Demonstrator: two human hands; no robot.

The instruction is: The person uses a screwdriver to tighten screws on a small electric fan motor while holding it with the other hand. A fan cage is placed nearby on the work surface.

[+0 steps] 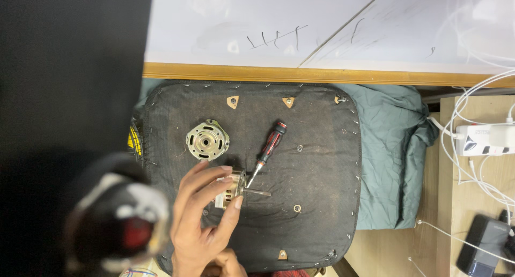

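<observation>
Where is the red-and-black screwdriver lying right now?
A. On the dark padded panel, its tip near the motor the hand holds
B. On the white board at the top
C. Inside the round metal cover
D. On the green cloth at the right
A: the screwdriver lies slanted on the dark padded panel, its tip beside the motor gripped by the left hand; the round metal cover sits apart.
</observation>
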